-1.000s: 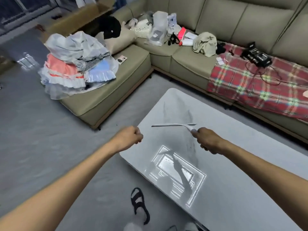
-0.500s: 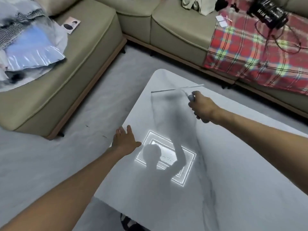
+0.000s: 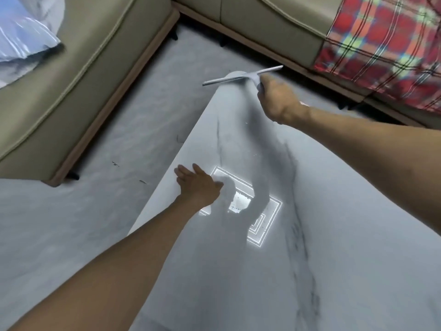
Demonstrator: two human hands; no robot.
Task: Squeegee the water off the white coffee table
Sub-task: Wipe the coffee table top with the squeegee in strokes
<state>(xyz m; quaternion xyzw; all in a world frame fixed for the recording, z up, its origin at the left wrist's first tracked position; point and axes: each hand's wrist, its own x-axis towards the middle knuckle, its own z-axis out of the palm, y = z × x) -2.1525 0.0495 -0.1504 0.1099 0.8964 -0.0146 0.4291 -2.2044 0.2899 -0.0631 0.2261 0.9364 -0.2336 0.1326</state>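
Note:
The white coffee table (image 3: 346, 247) has grey marble veins and a bright square ceiling-light reflection near its middle. My right hand (image 3: 278, 99) grips the handle of a pale grey squeegee (image 3: 241, 76). Its long blade lies across the table's far rounded corner, one end sticking out past the left edge. My left hand (image 3: 196, 185) rests flat on the table close to the left edge, fingers spread, holding nothing. Small water specks show inside the reflection.
A beige L-shaped sofa (image 3: 78, 75) wraps the far and left sides, with a narrow strip of grey floor (image 3: 143, 130) between it and the table. A red plaid blanket (image 3: 386, 44) covers the sofa at right. A plastic-wrapped bundle (image 3: 21, 37) lies on the left seat.
My right hand has pushed the squeegee away to the table's far corner. My left hand opened from a fist and settled flat on the table. The view has tilted further down.

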